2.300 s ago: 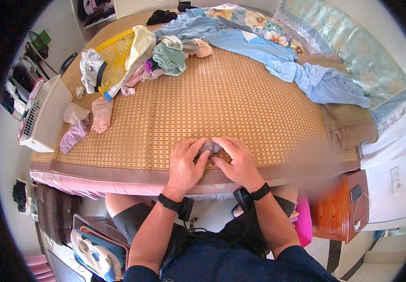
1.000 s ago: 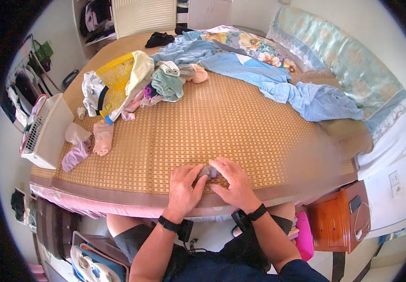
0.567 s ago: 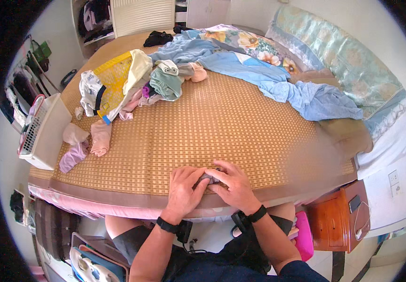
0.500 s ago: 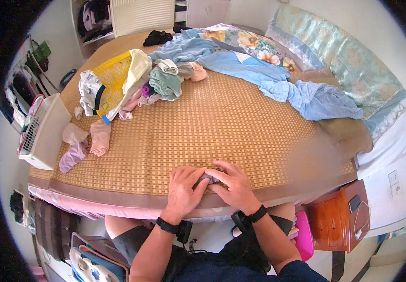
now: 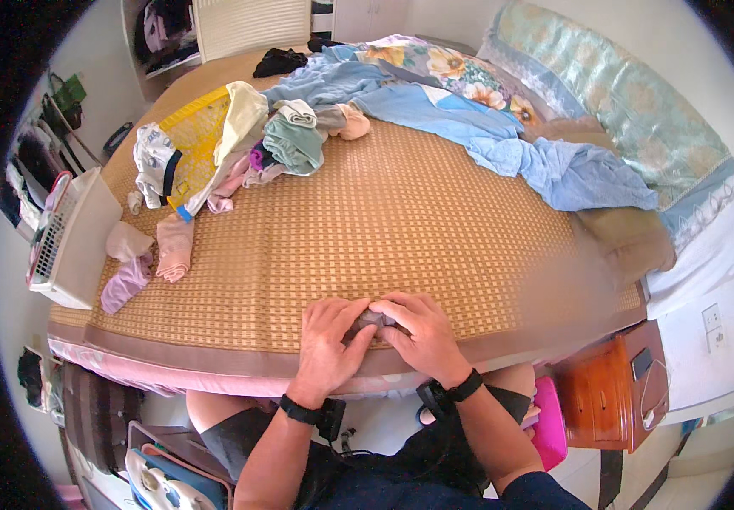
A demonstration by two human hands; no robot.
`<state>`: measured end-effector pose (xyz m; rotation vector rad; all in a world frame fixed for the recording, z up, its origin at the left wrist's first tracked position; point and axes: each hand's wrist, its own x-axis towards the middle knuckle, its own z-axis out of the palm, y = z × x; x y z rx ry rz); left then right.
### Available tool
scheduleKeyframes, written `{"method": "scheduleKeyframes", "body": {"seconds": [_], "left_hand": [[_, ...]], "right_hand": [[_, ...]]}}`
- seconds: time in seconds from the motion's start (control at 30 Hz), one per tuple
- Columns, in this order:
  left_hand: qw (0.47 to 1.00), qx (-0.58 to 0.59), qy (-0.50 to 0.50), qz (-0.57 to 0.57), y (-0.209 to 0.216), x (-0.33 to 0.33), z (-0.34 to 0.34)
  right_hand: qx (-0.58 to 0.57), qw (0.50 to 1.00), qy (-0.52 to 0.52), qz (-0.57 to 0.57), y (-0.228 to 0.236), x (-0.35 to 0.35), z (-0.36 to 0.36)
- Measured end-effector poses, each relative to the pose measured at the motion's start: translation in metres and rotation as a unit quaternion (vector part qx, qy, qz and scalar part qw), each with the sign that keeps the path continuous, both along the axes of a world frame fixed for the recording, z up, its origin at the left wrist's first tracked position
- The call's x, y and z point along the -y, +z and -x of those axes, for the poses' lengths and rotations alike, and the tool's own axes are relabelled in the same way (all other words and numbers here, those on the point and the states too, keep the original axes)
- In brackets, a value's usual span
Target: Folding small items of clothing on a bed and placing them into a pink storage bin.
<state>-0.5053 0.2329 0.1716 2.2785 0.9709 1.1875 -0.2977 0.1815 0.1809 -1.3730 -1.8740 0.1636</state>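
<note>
Both of my hands meet at the near edge of the woven bed mat, around a small grey-mauve bundle of cloth. Its kind cannot be made out, since fingers cover most of it. My left hand is closed on the bundle's left side, thumb along its near edge. From the right, my right hand grips it with fingers over the top and thumb below. The bundle rests low, at or just above the mat.
Folded pink cloth and lilac cloth lie left, beside a white basket. Further back are a yellow garment, a folded green garment and light blue clothing. A wooden nightstand stands at right.
The fingers have shifted slightly around the bundle, and more of its grey-mauve surface shows between them. A dark patch seen near the right fingertips earlier no longer shows. The view has tilted slightly.
</note>
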Motion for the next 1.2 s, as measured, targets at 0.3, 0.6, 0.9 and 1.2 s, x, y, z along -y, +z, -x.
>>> {"method": "scheduleKeyframes", "body": {"seconds": [0.3,0.6,0.9,1.2], "left_hand": [[1.0,-0.002,-0.02,0.002,0.002,0.0,0.004],[0.999,0.002,-0.049,0.008,0.001,-0.001,0.007],[0.997,0.002,-0.062,0.047,0.005,-0.001,0.011],[0.997,0.005,-0.067,0.048,0.004,-0.003,0.013]], "right_hand": [[-0.006,1.0,-0.004,0.015,-0.002,0.0,-0.001],[0.019,1.0,0.0,0.014,-0.001,0.005,-0.002],[0.031,0.999,0.015,-0.004,0.001,0.006,-0.001],[0.038,0.999,0.017,-0.026,0.0,0.006,0.001]]}}
